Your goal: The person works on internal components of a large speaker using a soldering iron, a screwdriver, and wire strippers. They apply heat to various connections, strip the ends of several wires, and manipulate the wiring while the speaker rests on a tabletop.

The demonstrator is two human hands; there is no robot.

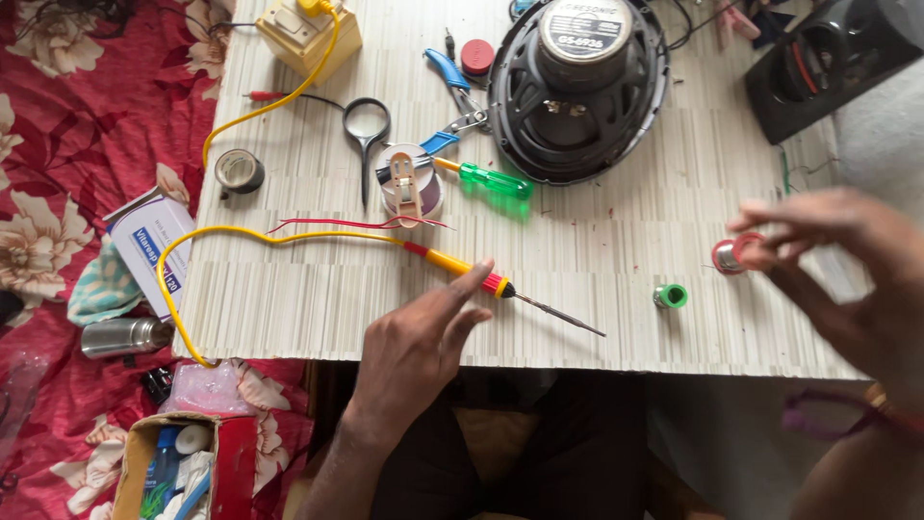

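Reaching over the near edge of the desk (289, 318), the left hand (419, 342) has its fingers stretched out and loosely apart, the forefinger tip touching the yellow handle of the soldering iron (481, 281) just behind its red collar. It grips nothing. The iron lies flat on the desk, its metal tip pointing right toward the near edge, and its yellow cord (192, 260) loops back left and up to a yellow box (306, 34) at the far edge.

Over the right end of the desk the right hand (847, 279) is blurred; its fingertips are pinched on a small red-rimmed spool (729, 256), held just above the surface. A green spool (671, 296) lies on the desk between iron tip and right hand, apart from both.

Farther back sit a black speaker (577, 91), magnet up, blue-handled pliers (448, 77), a green screwdriver (491, 179), a magnifier (367, 125), a round stand (411, 183) with thin red wires (327, 226) trailing from it, and a tape roll (239, 171). Left of the desk, on a red floral cloth (58, 144), lie a white carton (149, 246) and a steel flask (125, 337).
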